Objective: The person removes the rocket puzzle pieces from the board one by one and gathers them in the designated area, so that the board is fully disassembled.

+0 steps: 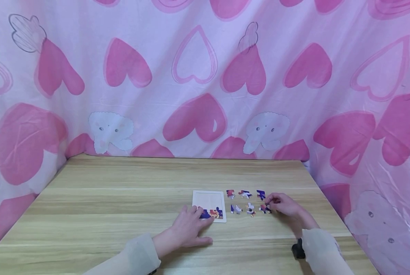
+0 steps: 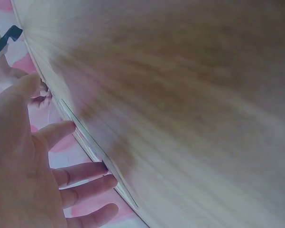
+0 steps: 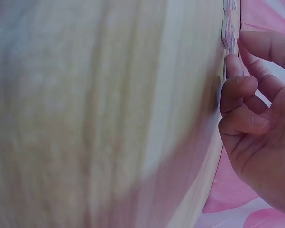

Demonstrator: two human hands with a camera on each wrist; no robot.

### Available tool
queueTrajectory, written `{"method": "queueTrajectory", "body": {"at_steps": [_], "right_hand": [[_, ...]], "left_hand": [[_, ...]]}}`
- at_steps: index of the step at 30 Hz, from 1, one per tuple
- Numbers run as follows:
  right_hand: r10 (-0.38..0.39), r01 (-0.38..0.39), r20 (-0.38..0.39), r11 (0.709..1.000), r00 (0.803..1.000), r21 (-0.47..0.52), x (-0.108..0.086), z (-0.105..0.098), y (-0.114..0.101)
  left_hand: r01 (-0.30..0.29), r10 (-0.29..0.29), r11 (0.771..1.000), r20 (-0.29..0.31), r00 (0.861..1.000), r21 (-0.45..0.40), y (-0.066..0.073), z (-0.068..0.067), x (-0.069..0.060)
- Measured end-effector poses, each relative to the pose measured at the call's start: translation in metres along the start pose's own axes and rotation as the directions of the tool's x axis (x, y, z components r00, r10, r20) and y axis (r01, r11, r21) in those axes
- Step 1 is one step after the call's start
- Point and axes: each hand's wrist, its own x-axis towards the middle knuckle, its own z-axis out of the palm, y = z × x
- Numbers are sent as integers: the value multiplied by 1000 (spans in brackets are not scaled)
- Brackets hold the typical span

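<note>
A white square puzzle tray (image 1: 209, 194) lies on the wooden table, with a row of joined purple and orange jigsaw pieces (image 1: 214, 214) along its near side. My left hand (image 1: 189, 229), fingers spread, rests on the tray's near left part. In the left wrist view its fingertips meet the tray's edge (image 2: 118, 178). Right of the tray lie several loose jigsaw pieces in two rows. My right hand (image 1: 284, 204) is beside the near right piece (image 1: 264, 209), fingers loosely bent. The right wrist view shows its fingers (image 3: 263, 45) close to the pieces (image 3: 226, 31); nothing is visible between them.
Other loose pieces include a red one (image 1: 230, 194) and a dark purple one (image 1: 261, 194) in the far row. The wooden table (image 1: 122, 191) meets a pink heart-patterned cloth (image 1: 194, 114) at its back and sides. A black wrist device (image 1: 298, 250) sits below the right sleeve.
</note>
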Motion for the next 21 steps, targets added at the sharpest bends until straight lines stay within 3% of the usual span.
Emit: {"method": "queueTrajectory", "body": {"at_steps": [8,14,21], "right_hand": [[5,-7,-47,999,999,-48,0,4,-9],[-71,68,-35,995,997,-68,3,11,-24],[-140,142,22,988,990,-62,6,21,-41]], "left_hand": [[24,-23,996,19,1000,-86,-1,-2,-1],[69,-64,988,44,997,-137,-4,-6,-2],[64,-60,986,29,998,-154,-8,-4,-5]]}}
